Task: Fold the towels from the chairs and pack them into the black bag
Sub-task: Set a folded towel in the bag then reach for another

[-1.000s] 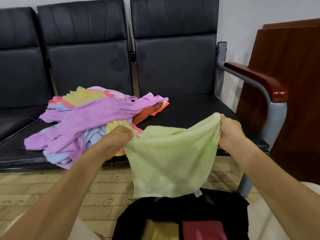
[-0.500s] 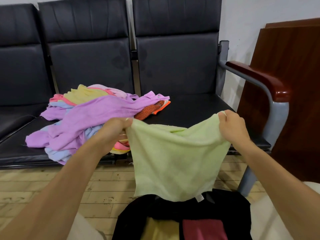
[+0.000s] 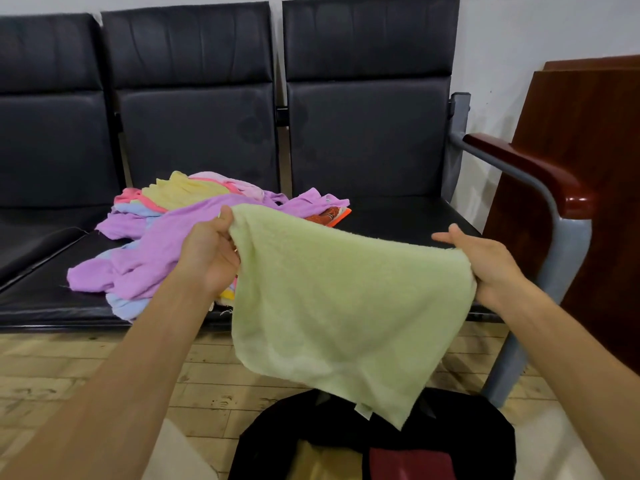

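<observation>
Holding the green towel (image 3: pixel 339 306) spread in the air before the front edge of the right-hand seat (image 3: pixel 398 216), I have my left hand (image 3: pixel 211 251) curled round its upper left corner, thumb pinching the cloth. My right hand (image 3: pixel 485 261) carries the other upper corner. Its thumb and forefinger lie straight, and I cannot tell whether the lower fingers pinch the cloth under the palm. The towel's lowest corner hangs just above the open black bag (image 3: pixel 277 434) on the floor. To fold cleanly, I'd first take a sure pinch on the right and pull the top edge taut and level. Then I'd bring corner to corner so the edges meet. More towels lie in a pile (image 3: pixel 145 258) at the middle seat's (image 3: pixel 52 299) front edge.
</observation>
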{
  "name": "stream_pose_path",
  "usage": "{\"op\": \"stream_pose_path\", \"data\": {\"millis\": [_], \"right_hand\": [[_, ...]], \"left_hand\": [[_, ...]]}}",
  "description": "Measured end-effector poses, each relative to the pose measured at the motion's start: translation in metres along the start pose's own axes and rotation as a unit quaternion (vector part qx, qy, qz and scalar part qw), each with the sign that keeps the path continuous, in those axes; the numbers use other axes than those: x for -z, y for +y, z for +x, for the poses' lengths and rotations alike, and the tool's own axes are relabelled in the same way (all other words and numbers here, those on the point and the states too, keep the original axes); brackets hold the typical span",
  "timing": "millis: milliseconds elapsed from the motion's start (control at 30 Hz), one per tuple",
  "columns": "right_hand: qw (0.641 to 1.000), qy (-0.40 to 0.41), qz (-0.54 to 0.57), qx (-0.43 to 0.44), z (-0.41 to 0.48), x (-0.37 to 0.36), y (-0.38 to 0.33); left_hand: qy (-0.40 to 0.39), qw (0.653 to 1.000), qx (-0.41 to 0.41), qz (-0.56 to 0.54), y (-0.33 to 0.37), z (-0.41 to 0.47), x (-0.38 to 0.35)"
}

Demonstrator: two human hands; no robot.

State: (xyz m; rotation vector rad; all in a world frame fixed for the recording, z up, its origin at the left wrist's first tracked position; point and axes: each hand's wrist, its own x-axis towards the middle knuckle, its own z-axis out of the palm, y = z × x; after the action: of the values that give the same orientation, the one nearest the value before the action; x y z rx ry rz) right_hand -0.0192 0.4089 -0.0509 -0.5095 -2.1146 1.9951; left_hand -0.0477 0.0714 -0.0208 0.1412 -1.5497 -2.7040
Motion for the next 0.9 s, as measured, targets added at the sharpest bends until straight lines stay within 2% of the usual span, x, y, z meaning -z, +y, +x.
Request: {"op": "stream_pose_path", "data": {"millis": [167, 300, 433, 600, 733, 900], "right_hand": [[0.994, -0.063, 0.084, -0.008, -0.007, 0.000, -0.004], [0.976, -0.147, 0.133, 0.087, -0.014, 0.002, -0.011], [0.980, -0.068, -0.013, 0.187, -0.023, -0.005, -0.018], [0.953, 0.032, -0.126, 0.272, -0.017, 0.003, -0.050], [0.954, 0.119, -0.064, 0.267, -0.020, 0.021, -0.100], [0.964, 0.131, 0.036, 0.229, -0.027, 0.042, -0.153]], "left_hand": [[-0.007, 1.000, -0.005, -0.006, -0.002, 0.001, 0.000], [-0.020, 1.000, 0.013, -0.015, -0.006, -0.001, -0.001], [-0.018, 0.999, 0.000, 0.040, -0.012, -0.008, -0.010], [0.001, 0.994, -0.053, 0.092, 0.013, -0.018, -0.037], [0.009, 0.994, -0.084, 0.069, 0.061, -0.023, -0.057], [0.009, 0.981, -0.148, 0.123, 0.112, -0.044, -0.082]]}}
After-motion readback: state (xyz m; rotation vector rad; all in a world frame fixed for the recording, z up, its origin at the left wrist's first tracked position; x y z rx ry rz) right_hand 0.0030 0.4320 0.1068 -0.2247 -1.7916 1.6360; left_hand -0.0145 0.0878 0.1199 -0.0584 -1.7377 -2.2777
